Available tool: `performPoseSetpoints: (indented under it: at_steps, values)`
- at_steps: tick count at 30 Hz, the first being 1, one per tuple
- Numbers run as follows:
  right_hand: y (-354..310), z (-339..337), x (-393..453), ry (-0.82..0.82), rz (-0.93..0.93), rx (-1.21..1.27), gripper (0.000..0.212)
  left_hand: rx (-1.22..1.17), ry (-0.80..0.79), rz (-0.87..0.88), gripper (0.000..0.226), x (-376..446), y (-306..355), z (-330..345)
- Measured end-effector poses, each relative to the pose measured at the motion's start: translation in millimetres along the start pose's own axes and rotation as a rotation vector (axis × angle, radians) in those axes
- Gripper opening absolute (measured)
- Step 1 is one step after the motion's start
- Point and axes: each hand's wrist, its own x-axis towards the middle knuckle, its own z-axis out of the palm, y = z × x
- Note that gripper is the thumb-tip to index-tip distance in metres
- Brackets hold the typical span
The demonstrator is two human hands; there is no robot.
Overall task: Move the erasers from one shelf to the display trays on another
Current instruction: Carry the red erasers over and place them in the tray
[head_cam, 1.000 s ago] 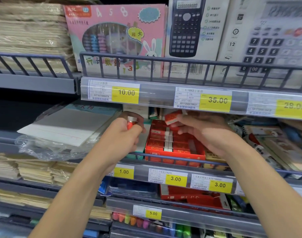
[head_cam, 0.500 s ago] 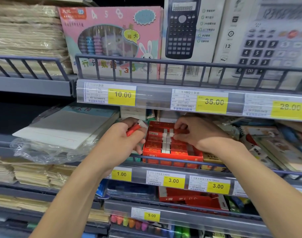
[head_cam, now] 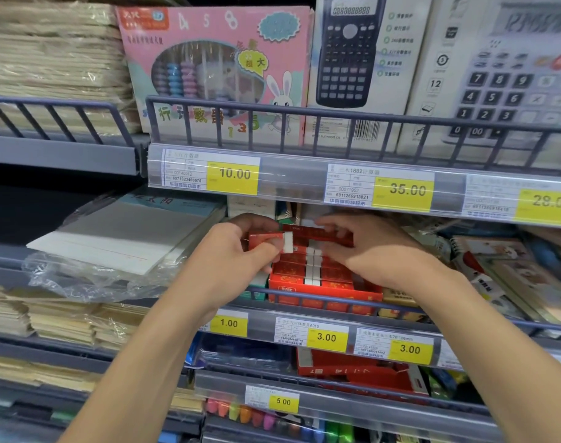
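Note:
A red display tray [head_cam: 324, 291] stands on the middle shelf behind the rail, filled with rows of red-sleeved erasers [head_cam: 291, 267] with white ends. My left hand [head_cam: 234, 260] grips one red-sleeved eraser [head_cam: 270, 240] at the tray's left rear corner, its white end pointing right. My right hand [head_cam: 373, 254] reaches over the tray's back row, and its fingers and thumb pinch another red eraser [head_cam: 325, 234] lying there. The hand hides the tray's right half.
A plastic-wrapped paper pack [head_cam: 119, 238] lies left of the tray. Notebooks [head_cam: 509, 276] crowd the right. A grey rail [head_cam: 336, 300] fronts the shelf, and the upper shelf's price strip [head_cam: 352, 183] hangs low above the hands. Red boxes [head_cam: 352, 366] sit one shelf down.
My right hand brought its eraser down into the tray's back row and stays on it. My left hand turned its eraser level and moved it right, up to the tray.

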Motion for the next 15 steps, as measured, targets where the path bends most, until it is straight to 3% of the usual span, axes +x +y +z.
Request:
performPoseSetpoints:
  at_steps: [4,10,12,15]
  values:
    - [-12.9,1.8,-10.7,0.068,-0.185,0.221,0.045,0.003,0.034,0.011,0.011,3.5,0.7,5.3]
    - [-20.0,11.7,-15.3,0.054,-0.245,0.3,0.035,0.022,0.031,0.005,0.019,6.3,-1.3,10.0]
    - [-16.4,13.3,-12.8,0.091,-0.223,0.303,0.027,0.124,0.077,0.026,0.021,5.3,-1.5,11.0]
    - [-6.5,13.2,-4.3,0.116,-0.115,0.27,0.023,0.495,0.108,0.069,0.039,0.5,-4.9,6.3]
